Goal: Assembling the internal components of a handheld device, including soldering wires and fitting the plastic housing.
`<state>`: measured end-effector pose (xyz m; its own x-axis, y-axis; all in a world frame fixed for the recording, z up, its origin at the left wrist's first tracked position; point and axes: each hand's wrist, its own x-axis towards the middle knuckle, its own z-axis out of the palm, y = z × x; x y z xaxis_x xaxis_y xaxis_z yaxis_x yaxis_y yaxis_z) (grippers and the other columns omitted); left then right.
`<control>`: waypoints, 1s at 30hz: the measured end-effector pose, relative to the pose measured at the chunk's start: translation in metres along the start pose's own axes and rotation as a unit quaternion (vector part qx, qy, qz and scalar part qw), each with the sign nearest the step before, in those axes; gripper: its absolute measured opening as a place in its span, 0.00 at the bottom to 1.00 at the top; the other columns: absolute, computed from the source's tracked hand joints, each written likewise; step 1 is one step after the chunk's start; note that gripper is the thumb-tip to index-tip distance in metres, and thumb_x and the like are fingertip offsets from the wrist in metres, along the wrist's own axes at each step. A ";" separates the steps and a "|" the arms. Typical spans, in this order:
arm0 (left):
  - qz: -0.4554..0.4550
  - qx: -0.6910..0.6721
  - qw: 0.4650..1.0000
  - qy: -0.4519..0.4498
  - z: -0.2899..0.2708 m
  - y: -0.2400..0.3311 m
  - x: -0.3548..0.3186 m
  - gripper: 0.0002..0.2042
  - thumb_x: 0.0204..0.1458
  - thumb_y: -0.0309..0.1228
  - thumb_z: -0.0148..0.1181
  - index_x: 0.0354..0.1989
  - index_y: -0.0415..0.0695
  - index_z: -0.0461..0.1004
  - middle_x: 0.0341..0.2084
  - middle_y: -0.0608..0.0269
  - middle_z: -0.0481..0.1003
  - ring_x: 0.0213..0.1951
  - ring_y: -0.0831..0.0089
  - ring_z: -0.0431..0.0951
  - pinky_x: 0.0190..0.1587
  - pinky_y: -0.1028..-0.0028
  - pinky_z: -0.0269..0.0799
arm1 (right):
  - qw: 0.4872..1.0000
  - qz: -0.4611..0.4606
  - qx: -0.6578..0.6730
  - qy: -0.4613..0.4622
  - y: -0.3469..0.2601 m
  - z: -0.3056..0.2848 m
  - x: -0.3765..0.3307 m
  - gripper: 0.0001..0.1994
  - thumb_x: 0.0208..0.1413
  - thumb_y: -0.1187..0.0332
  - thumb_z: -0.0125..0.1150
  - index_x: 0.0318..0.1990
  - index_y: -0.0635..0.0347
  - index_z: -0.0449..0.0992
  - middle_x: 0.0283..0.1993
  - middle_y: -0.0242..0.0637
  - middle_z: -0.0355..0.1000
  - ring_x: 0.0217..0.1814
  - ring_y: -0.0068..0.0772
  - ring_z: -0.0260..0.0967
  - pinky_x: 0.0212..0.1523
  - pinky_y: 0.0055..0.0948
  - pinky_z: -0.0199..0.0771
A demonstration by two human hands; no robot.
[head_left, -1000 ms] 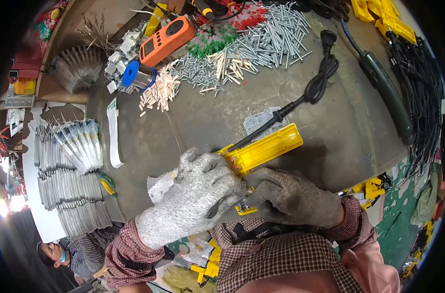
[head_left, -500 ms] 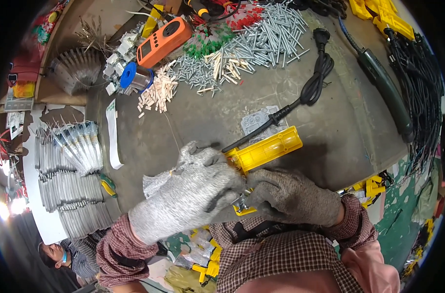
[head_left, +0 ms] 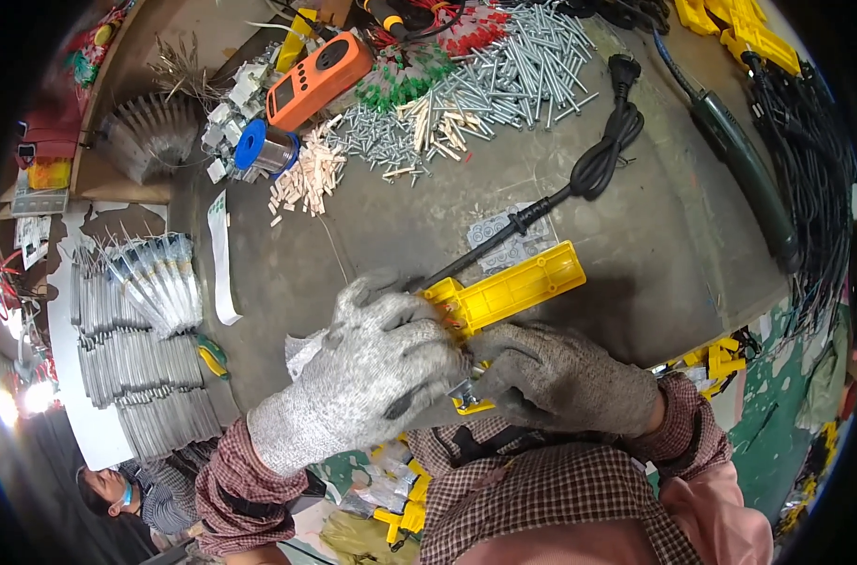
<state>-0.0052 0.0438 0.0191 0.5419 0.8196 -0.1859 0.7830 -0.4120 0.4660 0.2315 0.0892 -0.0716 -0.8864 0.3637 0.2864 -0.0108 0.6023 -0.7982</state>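
Observation:
A yellow plastic tool housing [head_left: 518, 290] lies at a slant between my hands, its hollow inner side facing up. My gloved left hand [head_left: 381, 353] closes over its left end, where a black power cord [head_left: 475, 252] leads in. From there the cord runs up to a tied bundle with a plug. Fingers bent, my gloved right hand [head_left: 560, 377] grips the housing's lower part. Between the hands shows a small metal piece [head_left: 463, 391] by a yellow edge. The fingertips of both hands are mostly hidden.
Behind lie heaps of screws [head_left: 532, 66], pale small pieces [head_left: 306, 174], an orange meter [head_left: 320, 80] and a solder spool [head_left: 264, 149]. Metal tubes [head_left: 146, 367] are stacked left, near snips [head_left: 212, 358]. A dark handheld tool [head_left: 744, 174] and black cords [head_left: 805, 179] lie right. Another person is at lower left.
My left hand has shifted slightly, its fingers curling more over the housing's left end. The housing and cord have moved a little; my right hand stays nearly in place.

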 end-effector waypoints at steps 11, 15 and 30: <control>-0.331 0.184 0.905 0.193 -0.021 -0.017 -0.050 0.08 0.52 0.31 0.62 0.36 0.40 0.78 0.27 0.54 0.77 0.36 0.55 0.78 0.46 0.64 0.71 | 0.999 0.041 0.005 -0.003 0.000 0.001 -0.003 0.20 0.50 0.67 0.66 0.51 0.61 0.73 0.54 0.46 0.70 0.55 0.47 0.71 0.55 0.43 0.73; 0.052 0.203 0.978 0.011 0.008 0.014 -0.050 0.17 0.45 0.34 0.63 0.46 0.53 0.78 0.52 0.64 0.75 0.40 0.67 0.77 0.44 0.64 0.74 | 1.000 0.023 0.018 -0.008 -0.002 0.002 0.000 0.19 0.50 0.67 0.67 0.50 0.59 0.74 0.56 0.45 0.70 0.56 0.48 0.71 0.56 0.44 0.73; -0.053 -0.006 0.998 -0.031 -0.002 -0.006 -0.017 0.06 0.52 0.32 0.66 0.37 0.50 0.77 0.39 0.66 0.79 0.40 0.63 0.81 0.38 0.64 0.77 | 1.000 -0.003 -0.003 0.015 0.003 0.005 -0.003 0.17 0.48 0.67 0.67 0.46 0.60 0.73 0.51 0.46 0.71 0.49 0.48 0.73 0.49 0.43 0.75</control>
<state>-0.0193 0.0334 0.0217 0.4748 0.8315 -0.2882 0.8331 -0.3191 0.4518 0.2317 0.0867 -0.0776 -0.8721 0.3811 0.3070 -0.0136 0.6083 -0.7936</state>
